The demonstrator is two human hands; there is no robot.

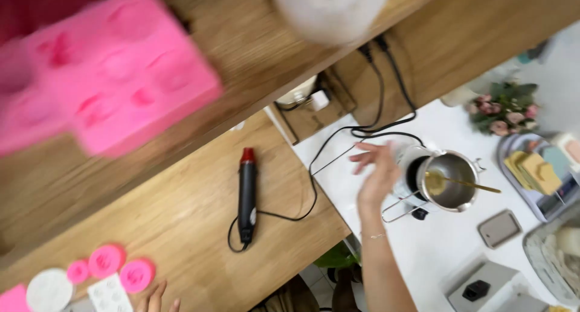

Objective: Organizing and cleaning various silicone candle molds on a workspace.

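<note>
Blurred pink silicone mould (103,70) fills top left, close to the camera; round pink moulds (109,260) and a white disc (48,289) lie on the wooden table (181,215) at bottom left; left hand (158,300) shows only fingertips at the bottom edge beside them, grip cannot be told; black heat gun (246,194) with red tip lies mid-table, cord trailing; right hand (377,167) hovers over the white counter (423,245), fingers spread, holding nothing, just beside the metal pitcher (450,179); a gold spoon (459,182) rests in the pitcher; flowers (504,109) and a tray of coloured blocks (538,173) far right.
</note>
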